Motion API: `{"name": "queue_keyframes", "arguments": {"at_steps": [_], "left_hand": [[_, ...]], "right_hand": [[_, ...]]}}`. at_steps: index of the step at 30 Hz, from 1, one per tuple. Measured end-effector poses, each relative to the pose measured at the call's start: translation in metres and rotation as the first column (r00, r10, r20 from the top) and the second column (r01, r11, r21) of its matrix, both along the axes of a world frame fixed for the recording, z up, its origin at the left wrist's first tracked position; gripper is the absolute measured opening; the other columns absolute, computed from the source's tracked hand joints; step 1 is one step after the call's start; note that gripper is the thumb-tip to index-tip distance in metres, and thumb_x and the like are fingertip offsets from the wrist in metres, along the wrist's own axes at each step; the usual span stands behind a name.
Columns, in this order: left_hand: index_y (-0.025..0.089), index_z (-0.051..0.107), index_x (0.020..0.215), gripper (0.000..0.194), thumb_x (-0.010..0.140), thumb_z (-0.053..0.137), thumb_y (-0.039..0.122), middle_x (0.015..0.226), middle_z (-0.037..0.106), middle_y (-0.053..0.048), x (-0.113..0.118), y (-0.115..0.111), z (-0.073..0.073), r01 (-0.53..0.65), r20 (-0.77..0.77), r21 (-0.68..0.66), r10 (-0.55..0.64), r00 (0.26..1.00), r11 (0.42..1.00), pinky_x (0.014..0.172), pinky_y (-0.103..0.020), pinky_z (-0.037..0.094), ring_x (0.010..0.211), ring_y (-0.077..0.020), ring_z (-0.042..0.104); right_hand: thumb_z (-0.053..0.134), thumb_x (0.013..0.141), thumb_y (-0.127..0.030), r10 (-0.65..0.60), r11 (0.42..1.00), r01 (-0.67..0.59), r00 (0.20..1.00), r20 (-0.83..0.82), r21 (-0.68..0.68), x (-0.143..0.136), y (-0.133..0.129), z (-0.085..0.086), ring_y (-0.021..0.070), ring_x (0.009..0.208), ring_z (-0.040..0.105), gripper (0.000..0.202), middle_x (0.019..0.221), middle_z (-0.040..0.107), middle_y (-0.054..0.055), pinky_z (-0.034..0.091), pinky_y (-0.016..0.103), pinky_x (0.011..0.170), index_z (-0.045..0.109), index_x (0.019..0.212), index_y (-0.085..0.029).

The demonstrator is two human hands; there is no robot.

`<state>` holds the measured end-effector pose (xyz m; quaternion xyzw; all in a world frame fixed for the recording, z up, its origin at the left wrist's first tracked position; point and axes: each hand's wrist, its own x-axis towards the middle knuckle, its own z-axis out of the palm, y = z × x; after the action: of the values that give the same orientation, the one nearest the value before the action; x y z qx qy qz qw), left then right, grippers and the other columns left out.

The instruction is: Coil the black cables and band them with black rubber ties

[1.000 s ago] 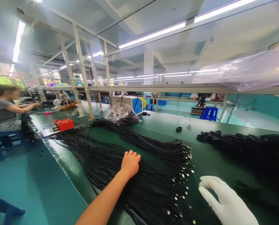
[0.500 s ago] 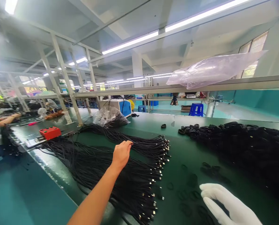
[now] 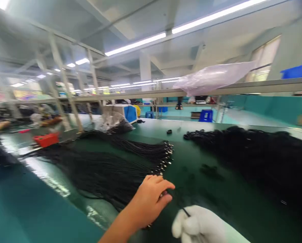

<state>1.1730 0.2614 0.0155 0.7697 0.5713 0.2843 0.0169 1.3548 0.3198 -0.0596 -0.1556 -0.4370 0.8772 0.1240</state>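
A: Count of what's on the bench?

B: Two hands, both the wearer's. Bare left hand [image 3: 151, 199] is at the near end of the cable pile [image 3: 102, 168], fingers curled loosely over the metal-tipped ends. Can't tell whether it actually grips any; the frame is blurred. Gloved right hand [image 3: 199, 226] is just beside it at the bottom edge, closed into a fist, with one thin black cable [image 3: 185, 212] sticking up out of it.

A: How many piles?

B: Two big ones. The straight cable pile is fanned across the left half of the green table [image 3: 191, 162], plug ends pointing toward the middle. The second is a heap of coiled cables [image 3: 254, 155] on the right, well apart from the hands. Single cables can't be counted.

A: Anything loose between them?

B: One small black ring [image 3: 169, 131] at the far side of the table, and a few dark smudges on the bare green strip between the piles, too blurred to name.

A: Rest of the area?

B: One red box [image 3: 46, 139] far left on the table. One clear plastic bag [image 3: 112, 122] with more cables behind the straight pile. One white and blue machine [image 3: 122, 112] behind that. One shelf rail [image 3: 217, 89] across the top with a plastic sheet [image 3: 211, 77] lying on it. One blue stool [image 3: 203, 115] on the floor beyond.

A: Obstructions?

B: Nothing lies between the two hands. The left forearm crosses the table's near edge.
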Motion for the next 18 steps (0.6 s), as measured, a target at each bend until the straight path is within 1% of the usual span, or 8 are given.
{"name": "queue_keyframes", "arguments": {"at_steps": [1,3,5,8,11,13,15,18], "left_hand": [[0.026,0.068,0.095,0.018,0.082,0.060,0.017,0.080,0.065,0.002,0.003,0.001,0.003,0.056,0.020,-0.134,-0.054,0.998,0.989,0.076,-0.030,0.041,0.078,-0.0169,0.057],[0.025,0.069,0.084,0.014,0.084,0.058,0.016,0.080,0.063,0.003,0.007,0.005,0.008,0.093,0.049,-0.251,-0.083,0.995,0.964,0.076,-0.028,0.040,0.079,-0.0157,0.056],[0.024,0.069,0.080,0.019,0.085,0.055,0.013,0.081,0.062,0.003,0.011,0.014,0.011,0.148,0.083,-0.298,-0.129,0.988,0.943,0.079,-0.028,0.038,0.082,-0.0150,0.055],[0.026,0.071,0.083,0.020,0.084,0.057,0.011,0.083,0.061,0.003,0.013,0.031,0.011,0.269,0.130,-0.327,-0.238,0.962,0.906,0.083,-0.026,0.038,0.086,-0.0145,0.054],[0.026,0.072,0.085,0.020,0.083,0.059,0.011,0.083,0.062,0.002,0.013,0.046,0.007,0.335,0.150,-0.318,-0.301,0.942,0.887,0.083,-0.026,0.038,0.086,-0.0146,0.054],[0.026,0.072,0.085,0.019,0.083,0.060,0.011,0.082,0.062,0.002,0.015,0.053,0.003,0.355,0.156,-0.306,-0.322,0.934,0.883,0.082,-0.026,0.038,0.085,-0.0148,0.053],[0.026,0.073,0.085,0.019,0.082,0.060,0.012,0.082,0.063,0.002,0.020,0.057,-0.001,0.358,0.158,-0.301,-0.324,0.933,0.884,0.081,-0.026,0.039,0.086,-0.0155,0.054],[0.028,0.072,0.090,0.021,0.087,0.054,0.017,0.085,0.064,0.001,0.022,0.065,-0.011,0.356,0.146,-0.295,-0.326,0.934,0.887,0.079,-0.026,0.042,0.087,-0.0164,0.056]], "right_hand": [[0.059,0.071,-0.029,0.003,0.998,-0.006,0.999,-0.041,-0.063,-0.003,-0.001,-0.004,0.0129,0.045,0.060,0.031,0.054,0.067,0.008,0.043,0.019,0.042,0.069,0.087,-0.005],[0.056,0.065,-0.026,0.068,0.981,-0.086,0.992,-0.109,-0.174,-0.009,0.001,-0.009,0.0159,0.049,0.065,0.036,0.061,0.070,0.014,0.047,0.020,0.043,0.068,0.085,0.001],[0.055,0.061,-0.022,0.139,0.954,-0.184,0.971,-0.195,-0.236,-0.013,0.004,-0.010,0.0173,0.056,0.068,0.040,0.068,0.072,0.016,0.049,0.020,0.046,0.068,0.088,0.003],[0.053,0.060,-0.016,0.180,0.939,-0.254,0.937,-0.299,-0.232,-0.014,0.007,-0.008,0.0161,0.063,0.069,0.042,0.075,0.073,0.015,0.048,0.019,0.050,0.066,0.095,0.003],[0.055,0.058,-0.016,0.180,0.949,-0.247,0.936,-0.301,-0.199,-0.016,0.013,-0.012,0.0130,0.060,0.067,0.042,0.073,0.073,0.011,0.045,0.017,0.049,0.068,0.094,0.002],[0.058,0.057,-0.017,0.187,0.957,-0.235,0.947,-0.260,-0.169,-0.017,0.018,-0.019,0.0097,0.053,0.063,0.039,0.066,0.071,0.008,0.041,0.016,0.046,0.069,0.088,0.002],[0.060,0.058,-0.017,0.165,0.967,-0.205,0.956,-0.242,-0.151,-0.017,0.021,-0.025,0.0081,0.049,0.059,0.035,0.063,0.069,0.007,0.038,0.016,0.045,0.070,0.084,0.003],[0.063,0.060,-0.017,0.068,0.985,-0.111,0.954,-0.293,-0.135,-0.011,0.021,-0.025,0.0120,0.056,0.062,0.030,0.068,0.070,0.010,0.042,0.021,0.055,0.069,0.081,0.003]]}}
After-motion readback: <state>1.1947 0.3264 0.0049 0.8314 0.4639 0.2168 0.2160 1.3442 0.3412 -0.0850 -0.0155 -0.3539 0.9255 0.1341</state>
